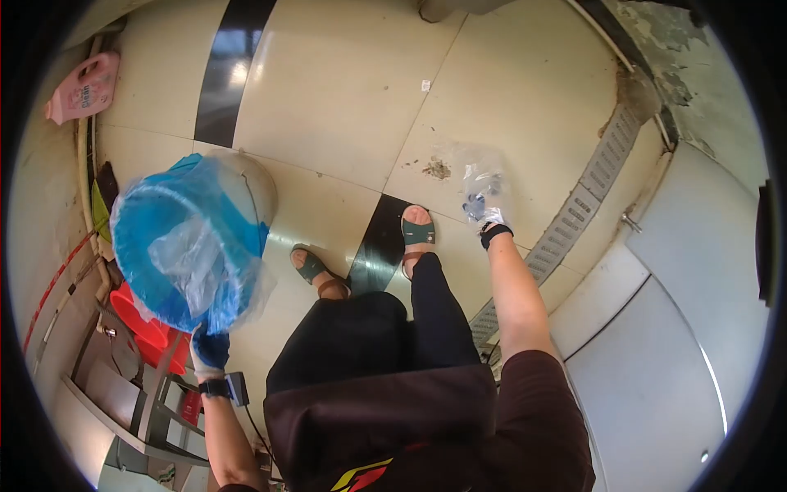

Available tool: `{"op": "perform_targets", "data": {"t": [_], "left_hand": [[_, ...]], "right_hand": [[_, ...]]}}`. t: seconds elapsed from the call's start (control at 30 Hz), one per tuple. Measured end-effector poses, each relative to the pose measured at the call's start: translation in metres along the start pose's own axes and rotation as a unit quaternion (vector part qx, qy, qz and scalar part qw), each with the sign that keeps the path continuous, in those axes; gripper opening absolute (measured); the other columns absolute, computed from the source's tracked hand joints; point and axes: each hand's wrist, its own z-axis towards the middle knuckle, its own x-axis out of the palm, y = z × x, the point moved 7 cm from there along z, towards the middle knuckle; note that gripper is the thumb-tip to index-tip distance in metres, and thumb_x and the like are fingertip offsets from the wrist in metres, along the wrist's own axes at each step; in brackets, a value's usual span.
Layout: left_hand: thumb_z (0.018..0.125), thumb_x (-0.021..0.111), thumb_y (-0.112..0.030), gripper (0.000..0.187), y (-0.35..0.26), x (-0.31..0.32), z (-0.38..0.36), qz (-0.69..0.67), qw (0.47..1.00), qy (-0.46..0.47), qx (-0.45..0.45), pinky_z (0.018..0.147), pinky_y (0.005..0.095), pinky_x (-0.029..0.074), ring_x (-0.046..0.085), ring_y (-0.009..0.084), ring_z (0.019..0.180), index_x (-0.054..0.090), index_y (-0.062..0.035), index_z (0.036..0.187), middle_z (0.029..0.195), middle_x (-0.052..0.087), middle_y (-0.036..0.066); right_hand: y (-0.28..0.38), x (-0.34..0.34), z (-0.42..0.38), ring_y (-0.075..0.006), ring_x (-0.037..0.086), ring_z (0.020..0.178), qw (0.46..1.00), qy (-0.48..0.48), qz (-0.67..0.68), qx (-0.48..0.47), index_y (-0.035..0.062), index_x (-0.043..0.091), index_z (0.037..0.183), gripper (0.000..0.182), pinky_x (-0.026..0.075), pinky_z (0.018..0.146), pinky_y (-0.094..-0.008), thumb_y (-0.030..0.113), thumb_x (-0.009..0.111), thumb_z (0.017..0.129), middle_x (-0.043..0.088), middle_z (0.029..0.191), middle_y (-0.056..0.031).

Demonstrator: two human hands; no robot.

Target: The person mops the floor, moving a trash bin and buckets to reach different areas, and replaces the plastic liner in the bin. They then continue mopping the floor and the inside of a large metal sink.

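My left hand, in a blue and white glove, grips the near edge of a blue plastic bag. This bag lines a whitish bucket to my left, and crumpled clear plastic lies inside it. On the other side my right hand, also gloved, is held out over the floor with a clear plastic bag in its fingers. The glove partly shows through the film. Just left of that bag lies a small heap of dark debris on the tiles.
A pink jug stands by the left wall near pipes. Red plastic and a metal rack are at lower left. A slotted drain cover runs along the right, beside a pale door. My sandalled feet are between.
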Motion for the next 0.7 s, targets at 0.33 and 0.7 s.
{"op": "perform_targets", "data": {"t": [0.33, 0.7], "left_hand": [[0.086, 0.047, -0.021, 0.032, -0.009, -0.026, 0.026, 0.019, 0.997, 0.053, -0.043, 0.082, 0.0391, 0.049, 0.058, 0.0262, 0.101, 0.056, -0.0015, 0.109, 0.114, 0.059, 0.013], [0.088, 0.052, -0.022, 0.029, -0.006, 0.006, 0.023, 0.051, 0.998, -0.024, 0.018, 0.079, 0.0346, 0.051, 0.062, 0.0243, 0.088, 0.056, -0.0036, 0.11, 0.102, 0.062, 0.012]], "right_hand": [[-0.047, 0.116, 0.05, -0.025, 0.056, 0.106, 0.625, 0.088, -0.718, -0.293, 0.0132, 0.043, 0.132, 0.047, 0.043, 0.09, -0.0349, 0.022, 0.044, 0.086, 0.058, 0.118, -0.0091], [-0.103, 0.117, 0.102, -0.024, 0.061, 0.081, 0.511, -0.121, -0.822, -0.221, 0.0102, 0.063, 0.096, 0.025, 0.047, 0.071, -0.0345, 0.025, 0.053, 0.079, 0.065, 0.088, -0.0057]]}}
